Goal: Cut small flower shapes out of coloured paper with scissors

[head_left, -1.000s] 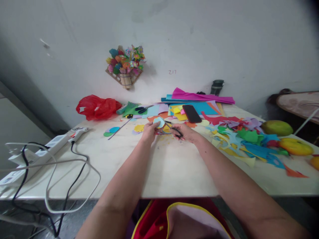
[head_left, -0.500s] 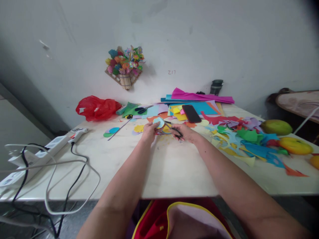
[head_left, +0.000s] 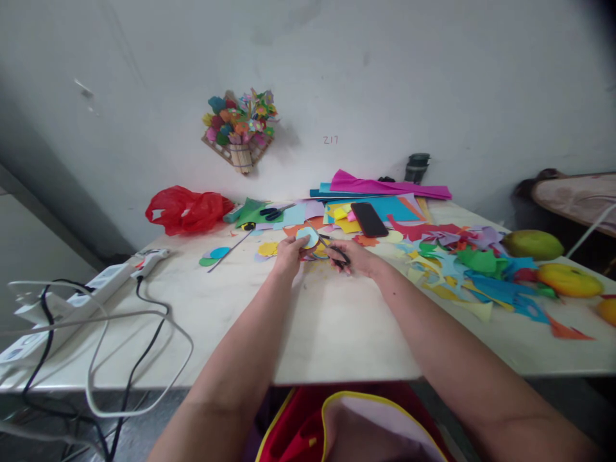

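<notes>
Between its thumb and fingers, my left hand pinches a light blue paper circle. My right hand is closed round the dark handles of a pair of scissors, whose blades reach to the circle's right edge. How far the blades are parted is too small to tell. Yellow scalloped paper pieces lie just left of my left hand. Farther left are a blue paper circle and a green one, beside a thin dark stick.
A black phone rests on coloured sheets at the back. Paper scraps and mangoes cover the right side. A red plastic bag, second scissors and a power strip with loose cables are on the left.
Hardly anything differs. The view has shifted very slightly, and both hands keep the same hold on the paper circle and the scissors.
</notes>
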A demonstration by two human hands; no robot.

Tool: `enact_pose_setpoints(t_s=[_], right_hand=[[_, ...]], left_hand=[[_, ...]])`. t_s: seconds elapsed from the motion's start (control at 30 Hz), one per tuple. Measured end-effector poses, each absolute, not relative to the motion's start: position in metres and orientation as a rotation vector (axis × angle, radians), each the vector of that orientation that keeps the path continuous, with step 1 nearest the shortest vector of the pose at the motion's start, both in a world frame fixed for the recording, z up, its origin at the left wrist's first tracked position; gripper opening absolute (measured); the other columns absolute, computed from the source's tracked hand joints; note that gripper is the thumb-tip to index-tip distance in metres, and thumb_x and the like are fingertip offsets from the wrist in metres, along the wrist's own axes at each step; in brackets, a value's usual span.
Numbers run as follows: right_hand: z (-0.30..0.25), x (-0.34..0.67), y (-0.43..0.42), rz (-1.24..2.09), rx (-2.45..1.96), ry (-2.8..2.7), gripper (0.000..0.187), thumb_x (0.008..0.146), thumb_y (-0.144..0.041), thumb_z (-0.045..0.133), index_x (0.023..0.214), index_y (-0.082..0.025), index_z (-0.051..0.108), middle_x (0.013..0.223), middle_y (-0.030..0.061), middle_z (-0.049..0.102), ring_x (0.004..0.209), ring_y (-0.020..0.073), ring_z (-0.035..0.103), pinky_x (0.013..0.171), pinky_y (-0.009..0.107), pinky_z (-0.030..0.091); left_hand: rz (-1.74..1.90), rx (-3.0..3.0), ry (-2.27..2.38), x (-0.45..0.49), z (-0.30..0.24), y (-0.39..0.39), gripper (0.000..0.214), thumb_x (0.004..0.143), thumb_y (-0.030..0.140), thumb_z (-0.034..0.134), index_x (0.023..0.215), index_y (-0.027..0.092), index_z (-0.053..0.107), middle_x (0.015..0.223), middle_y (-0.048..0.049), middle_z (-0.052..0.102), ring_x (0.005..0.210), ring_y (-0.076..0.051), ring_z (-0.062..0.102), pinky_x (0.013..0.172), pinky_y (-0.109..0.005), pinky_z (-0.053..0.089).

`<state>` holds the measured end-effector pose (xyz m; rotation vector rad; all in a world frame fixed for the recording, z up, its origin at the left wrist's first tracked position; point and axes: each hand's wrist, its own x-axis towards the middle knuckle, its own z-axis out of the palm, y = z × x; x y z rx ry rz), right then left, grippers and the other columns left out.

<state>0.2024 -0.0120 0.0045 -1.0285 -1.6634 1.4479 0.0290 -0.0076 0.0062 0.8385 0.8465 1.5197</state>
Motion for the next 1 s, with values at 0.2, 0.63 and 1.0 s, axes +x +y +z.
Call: enact_pose_setpoints(t_s=[0.2,0.63,1.0], right_hand=[[0.005,0.202,-0.012,1.444,-1.013,-1.665,0.015,0.086,-0.029,0.061,0.087,-0.015,0.057,0.056,-0.0036,0.055,0.037,0.0065,0.050,0.026,0.014,0.030],[0.000,0.196,-0.012,1.505,-0.909,-1.559,0.022,0.082,-0.037,0.063,0.085,-0.015,0.059,0.059,-0.0022,0.057,0.040,0.0072,0.051,0.026,0.015,0.030],[0.003,0.188,-0.022,1.486,-0.865,-1.528,0.027,0.082,-0.043,0.062,0.077,-0.017,0.057,0.059,-0.0018,0.056,0.042,0.0085,0.050,0.029,0.017,0.028]], left_hand=[[1.545,0.834,0.846,0.031,0.007,-0.008,0.017,0.059,0.013,0.074,0.073,0.008,0.066,0.073,-0.0083,0.068,0.074,-0.022,0.069,0.074,-0.036,0.059],[1.660,0.780,0.892,0.042,0.011,-0.012,0.025,0.052,0.020,0.080,0.068,0.010,0.063,0.063,-0.0051,0.064,0.078,-0.023,0.068,0.078,-0.040,0.057],[1.794,0.697,0.956,0.056,0.012,-0.017,0.015,0.059,0.017,0.073,0.060,0.012,0.059,0.054,0.0001,0.057,0.057,-0.013,0.060,0.071,-0.033,0.055]])
